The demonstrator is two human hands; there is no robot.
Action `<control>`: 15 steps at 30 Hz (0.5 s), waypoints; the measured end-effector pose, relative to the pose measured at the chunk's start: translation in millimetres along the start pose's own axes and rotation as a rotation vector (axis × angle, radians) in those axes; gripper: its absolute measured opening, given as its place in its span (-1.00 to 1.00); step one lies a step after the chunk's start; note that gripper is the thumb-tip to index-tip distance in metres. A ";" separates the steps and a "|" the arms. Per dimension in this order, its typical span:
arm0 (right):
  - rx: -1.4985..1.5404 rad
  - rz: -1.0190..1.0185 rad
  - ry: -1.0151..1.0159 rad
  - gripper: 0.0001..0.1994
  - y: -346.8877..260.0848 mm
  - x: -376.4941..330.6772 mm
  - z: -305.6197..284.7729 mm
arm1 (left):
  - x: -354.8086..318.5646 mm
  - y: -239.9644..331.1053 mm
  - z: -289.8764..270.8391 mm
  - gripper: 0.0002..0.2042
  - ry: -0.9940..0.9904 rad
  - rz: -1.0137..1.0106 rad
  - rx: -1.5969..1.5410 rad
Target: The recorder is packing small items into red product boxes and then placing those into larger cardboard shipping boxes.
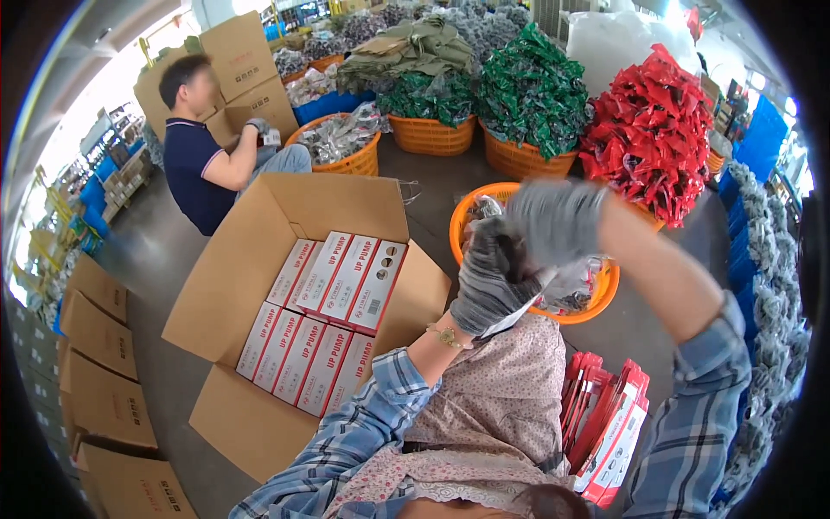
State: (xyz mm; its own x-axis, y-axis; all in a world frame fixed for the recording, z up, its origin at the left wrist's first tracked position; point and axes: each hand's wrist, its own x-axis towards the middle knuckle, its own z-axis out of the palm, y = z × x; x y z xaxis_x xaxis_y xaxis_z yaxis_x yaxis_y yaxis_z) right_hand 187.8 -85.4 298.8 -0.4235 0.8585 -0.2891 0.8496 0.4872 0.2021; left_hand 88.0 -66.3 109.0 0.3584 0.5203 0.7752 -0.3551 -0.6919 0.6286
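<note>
Two grey-gloved hands raised over an orange basket [605, 294]. Left hand [491, 275] closed around a flat white packet [517, 313], thin and pale with a darker edge, long axis slanting from lower left to upper right. Right hand [553, 221] blurred, just above the left, finger state impossible to tell. Left of the basket, an open cardboard carton [251, 259] of red-and-white boxes [324, 311].

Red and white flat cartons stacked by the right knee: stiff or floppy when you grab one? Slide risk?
The flat cartons are thin folded card, so one probably flexes if held by a corner. They look glossy and lean fanned on edge against each other, so pulling one may make its neighbours slip or topple. Likely light: nothing suggests contents. Both gloved hands, left hand and right hand, are busy elsewhere.
</note>
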 end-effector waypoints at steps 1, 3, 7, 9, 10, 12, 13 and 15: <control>-0.020 0.058 -0.018 -0.85 41.8 -12.6 112.8 | -2.4 6.6 11.0 -0.32 -0.003 0.048 -0.021; 0.399 -0.046 0.425 -0.86 30.8 35.5 182.1 | -2.5 0.0 13.7 -0.37 0.014 0.124 0.026; -0.313 -0.001 0.416 -0.84 -15.2 -30.0 91.0 | 11.2 -7.0 0.2 -0.46 0.068 0.092 -0.004; 0.408 -0.017 0.889 -0.77 -7.9 -33.3 73.5 | 5.0 -7.1 -17.1 -0.52 0.095 -0.024 -0.058; 0.417 -0.035 0.883 -0.77 -4.7 -35.8 76.4 | 0.7 -7.0 -25.5 -0.54 0.115 -0.082 -0.092; 0.872 0.310 1.020 -0.65 2.9 -44.0 89.2 | -5.6 -7.5 -35.4 -0.59 0.156 -0.196 -0.168; 0.875 0.311 1.005 -0.65 1.2 -39.2 101.1 | -5.1 -7.5 -34.6 -0.59 0.165 -0.206 -0.172; 1.649 0.250 1.083 -0.58 -5.4 -18.5 142.1 | 4.0 -2.5 -28.4 -0.57 0.177 -0.074 0.035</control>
State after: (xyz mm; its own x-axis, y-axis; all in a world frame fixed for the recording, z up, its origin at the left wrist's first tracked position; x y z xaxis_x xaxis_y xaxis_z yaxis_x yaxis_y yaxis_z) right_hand 235.8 -126.6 170.2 0.2896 0.9028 0.3180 0.0575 0.3152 -0.9473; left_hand 65.8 -48.3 112.3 0.2238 0.6480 0.7280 -0.3024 -0.6640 0.6839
